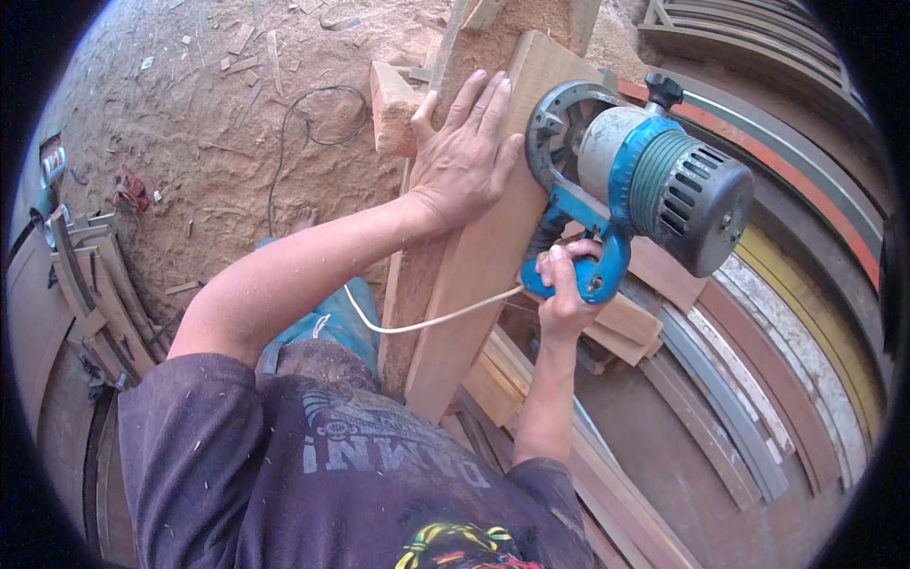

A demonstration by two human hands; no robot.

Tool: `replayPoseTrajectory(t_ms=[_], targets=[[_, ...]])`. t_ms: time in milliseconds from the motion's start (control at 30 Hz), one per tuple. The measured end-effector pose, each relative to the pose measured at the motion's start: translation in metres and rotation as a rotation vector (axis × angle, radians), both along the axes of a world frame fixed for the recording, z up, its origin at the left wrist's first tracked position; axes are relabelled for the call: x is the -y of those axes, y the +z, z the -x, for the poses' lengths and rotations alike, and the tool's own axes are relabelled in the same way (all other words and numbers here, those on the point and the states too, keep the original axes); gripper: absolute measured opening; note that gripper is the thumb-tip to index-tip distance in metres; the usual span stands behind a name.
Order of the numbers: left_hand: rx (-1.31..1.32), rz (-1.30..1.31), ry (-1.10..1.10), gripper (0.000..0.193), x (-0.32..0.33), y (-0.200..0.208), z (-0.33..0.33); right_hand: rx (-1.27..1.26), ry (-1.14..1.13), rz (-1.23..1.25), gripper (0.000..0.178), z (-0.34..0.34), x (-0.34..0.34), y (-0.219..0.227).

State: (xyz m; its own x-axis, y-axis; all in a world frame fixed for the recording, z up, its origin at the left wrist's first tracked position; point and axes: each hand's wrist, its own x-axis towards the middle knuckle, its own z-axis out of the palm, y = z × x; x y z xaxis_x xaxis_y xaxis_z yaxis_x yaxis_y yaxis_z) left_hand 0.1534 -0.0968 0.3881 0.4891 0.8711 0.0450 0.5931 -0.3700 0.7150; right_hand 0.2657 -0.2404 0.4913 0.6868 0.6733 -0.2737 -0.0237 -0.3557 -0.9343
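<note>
A thick wooden plank (pixel 474 303) runs from beside my body toward the far side. My left hand (pixel 462 171) presses flat on it, fingers stretched out and pointing away from me. My right hand (pixel 563 296) is wrapped round the blue handle of an electric router (pixel 664 175). The router is tipped on its side, its motor pointing right and its ring-shaped base up against the plank's right edge. I cannot make out its bit. A pale cord (pixel 417 328) loops from the handle across the plank toward my lap.
A wooden block (pixel 393 109) juts out left of the plank. Sawdust and offcuts cover the floor (pixel 218 142), where a dark cable (pixel 280 161) lies. Long boards and metal lengths (pixel 758 360) stack up at right. Scrap wood (pixel 100 294) is piled at far left.
</note>
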Motion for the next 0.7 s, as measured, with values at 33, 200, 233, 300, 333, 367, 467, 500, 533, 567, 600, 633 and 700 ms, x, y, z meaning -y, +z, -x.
replayPoseTrajectory(t_ms=[33, 200, 233, 300, 333, 367, 467, 500, 533, 567, 600, 633, 700], targets=[[-0.001, 0.003, 0.000, 0.063, 0.000, 0.000, 0.000, -0.003, -0.001, -0.001, 0.018, -0.001, 0.000, -0.001], [-0.013, 0.015, -0.001, 0.063, -0.001, 0.000, -0.001, -0.026, -0.014, -0.029, 0.018, -0.001, -0.011, 0.000], [-0.013, 0.016, -0.001, 0.063, -0.003, -0.001, -0.001, -0.012, -0.014, -0.031, 0.018, -0.002, -0.013, -0.002], [-0.013, 0.018, 0.000, 0.064, -0.006, -0.001, -0.002, -0.016, -0.020, -0.033, 0.017, -0.005, -0.016, -0.008], [-0.016, 0.020, -0.001, 0.064, -0.006, -0.002, -0.001, -0.020, -0.022, -0.030, 0.017, -0.006, -0.017, -0.009], [-0.018, 0.021, -0.001, 0.064, -0.005, -0.002, -0.001, -0.026, -0.024, -0.036, 0.017, -0.006, -0.018, -0.009], [-0.017, 0.026, -0.002, 0.065, -0.005, -0.003, -0.001, -0.039, -0.029, -0.053, 0.016, -0.006, -0.024, -0.008], [-0.015, 0.027, -0.002, 0.065, -0.005, -0.003, -0.001, -0.038, -0.029, -0.058, 0.016, -0.007, -0.025, -0.008], [-0.012, 0.027, -0.001, 0.065, -0.005, -0.003, -0.001, -0.037, -0.028, -0.062, 0.016, -0.007, -0.027, -0.008], [-0.010, 0.027, -0.001, 0.065, -0.004, -0.003, -0.001, -0.042, -0.028, -0.064, 0.016, -0.008, -0.029, -0.007], [-0.007, 0.027, 0.000, 0.065, -0.004, -0.002, 0.000, -0.047, -0.029, -0.067, 0.016, -0.008, -0.031, -0.007], [0.000, 0.026, -0.002, 0.065, -0.004, -0.002, 0.000, -0.053, -0.033, -0.072, 0.016, -0.009, -0.031, -0.007], [0.013, 0.022, -0.008, 0.065, -0.004, 0.000, 0.000, -0.058, -0.049, -0.082, 0.015, -0.008, -0.032, -0.009]])
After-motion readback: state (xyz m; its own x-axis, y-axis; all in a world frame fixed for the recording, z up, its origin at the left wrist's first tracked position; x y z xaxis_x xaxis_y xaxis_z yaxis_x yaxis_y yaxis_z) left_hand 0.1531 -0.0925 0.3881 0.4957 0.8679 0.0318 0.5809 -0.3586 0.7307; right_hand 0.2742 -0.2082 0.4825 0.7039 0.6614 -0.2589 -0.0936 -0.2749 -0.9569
